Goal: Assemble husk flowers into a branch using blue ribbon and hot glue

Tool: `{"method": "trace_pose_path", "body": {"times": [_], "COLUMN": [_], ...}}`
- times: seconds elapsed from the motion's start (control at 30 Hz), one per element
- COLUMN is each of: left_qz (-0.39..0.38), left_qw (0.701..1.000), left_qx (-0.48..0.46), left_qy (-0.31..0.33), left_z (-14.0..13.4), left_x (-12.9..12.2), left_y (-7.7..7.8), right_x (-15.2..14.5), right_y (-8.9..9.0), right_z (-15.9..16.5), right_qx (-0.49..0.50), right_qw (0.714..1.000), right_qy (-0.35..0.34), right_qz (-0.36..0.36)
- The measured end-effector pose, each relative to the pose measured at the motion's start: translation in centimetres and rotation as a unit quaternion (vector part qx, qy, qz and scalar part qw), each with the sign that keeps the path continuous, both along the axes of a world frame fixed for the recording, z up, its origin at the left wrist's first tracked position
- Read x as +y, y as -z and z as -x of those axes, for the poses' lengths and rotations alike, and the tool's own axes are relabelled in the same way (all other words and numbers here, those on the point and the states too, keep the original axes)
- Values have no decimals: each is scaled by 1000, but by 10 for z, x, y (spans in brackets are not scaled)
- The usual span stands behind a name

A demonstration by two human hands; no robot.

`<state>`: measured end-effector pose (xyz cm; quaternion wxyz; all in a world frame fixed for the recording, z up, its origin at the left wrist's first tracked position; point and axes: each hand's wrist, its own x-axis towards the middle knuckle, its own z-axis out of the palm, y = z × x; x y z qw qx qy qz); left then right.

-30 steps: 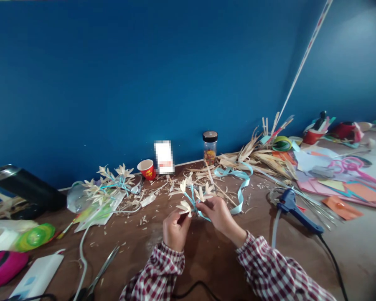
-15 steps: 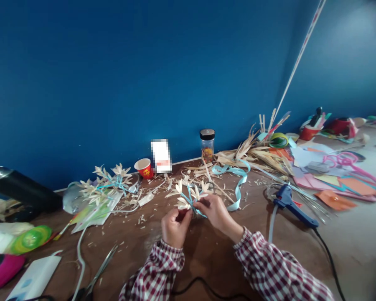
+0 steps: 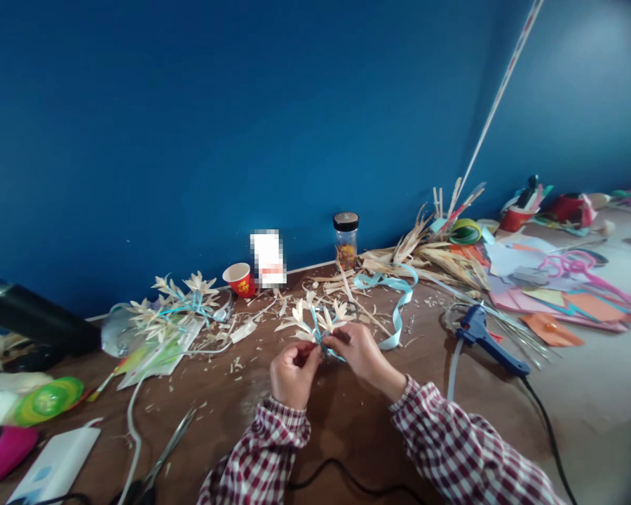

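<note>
Between my hands is a small bunch of cream husk flowers [image 3: 299, 317] on blue-wrapped stems, held just above the table. The fingers of my left hand [image 3: 293, 372] are pinched at the lower stems. My right hand [image 3: 365, 354] pinches the same stems from the other side, its fingertips close to the left ones. My fingers partly hide the stem joint. A light blue ribbon [image 3: 397, 319] curls on the table beyond my right hand. Off to the left rests another bunch of husk flowers [image 3: 181, 305], also with blue stems.
A blue glue gun [image 3: 491, 340] lies to the right, its black cord trailing forward. Scissors [image 3: 165, 452] lie front left. Along the wall stand a red paper cup [image 3: 240, 282], a lidded jar [image 3: 345, 245] and dry husks [image 3: 431, 256]. Coloured paper [image 3: 552, 298] spreads over the right side.
Both hands keep their pinch on the flower stems, with only slight finger movement. The whole view has shifted slightly.
</note>
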<state>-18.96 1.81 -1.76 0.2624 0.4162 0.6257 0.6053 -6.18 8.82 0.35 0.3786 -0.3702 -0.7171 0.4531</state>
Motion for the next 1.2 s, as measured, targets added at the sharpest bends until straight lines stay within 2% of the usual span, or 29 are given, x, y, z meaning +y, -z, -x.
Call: {"method": "trace_pose_path", "body": {"times": [0.47, 0.7, 0.9, 1.2], "left_qz": [-11, -11, -29, -41], "left_qw": [997, 996, 987, 979], "left_qx": [71, 90, 155, 197], "left_qy": [-22, -19, -36, -28], "left_z": [3, 2, 3, 2], "left_x": [1, -1, -2, -4], "left_y": [7, 7, 10, 6], "right_x": [-1, -1, -2, -1], "right_y": [-8, -8, -5, -1], "right_z": [-1, -1, -2, -1], "right_qx": [-4, -10, -10, -4], "right_qw": [1000, 1000, 1000, 1000], "right_qy": [-7, -4, 1, 3], "right_qz": [4, 11, 16, 15]}}
